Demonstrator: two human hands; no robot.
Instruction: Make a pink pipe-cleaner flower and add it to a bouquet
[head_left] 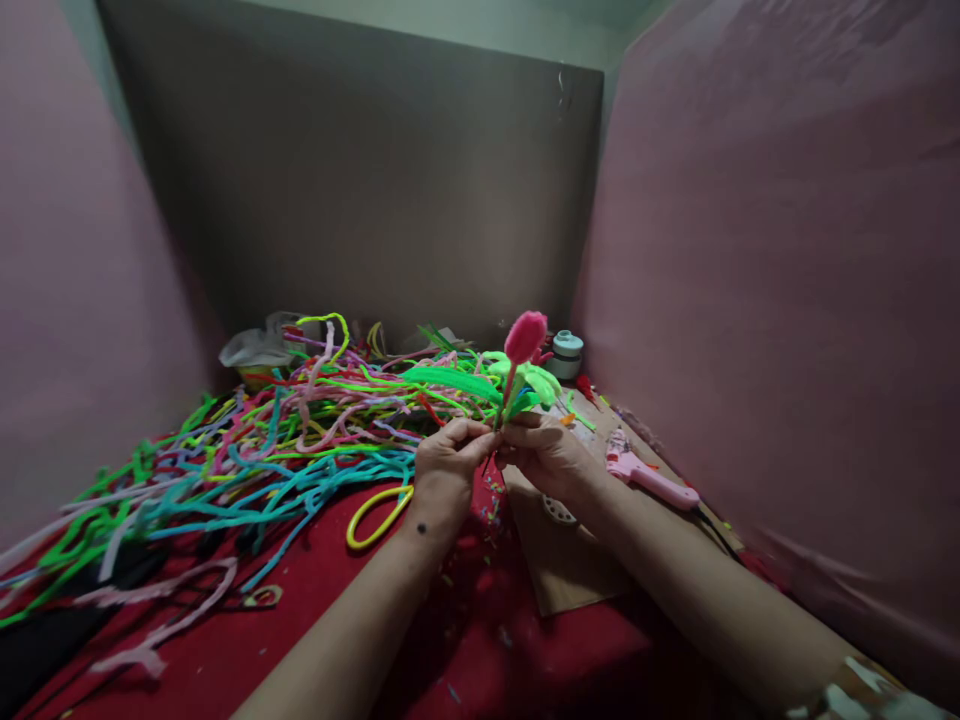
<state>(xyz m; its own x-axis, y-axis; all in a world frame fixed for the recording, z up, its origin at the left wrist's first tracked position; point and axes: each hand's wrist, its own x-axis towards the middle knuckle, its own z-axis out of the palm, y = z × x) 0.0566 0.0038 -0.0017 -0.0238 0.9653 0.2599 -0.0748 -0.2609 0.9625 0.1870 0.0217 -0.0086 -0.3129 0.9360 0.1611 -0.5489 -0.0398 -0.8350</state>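
Observation:
Between my two hands stands a pipe-cleaner flower with a fuzzy pink head, upright and tilted slightly right. Long green leaves spread from its stem. My left hand pinches the lower stem with thumb and forefinger. Close against it, my right hand is closed on the same stem, just under the leaves. Thin dark stem ends stick out below the fingers. Pale green petal shapes show right behind the flower; whether they belong to it I cannot tell.
A large heap of colourful pipe cleaners covers the left and back of the red cloth. At right, a pink glue gun lies on cardboard. Yellow-handled scissors rest near my left wrist. A light-blue container stands behind.

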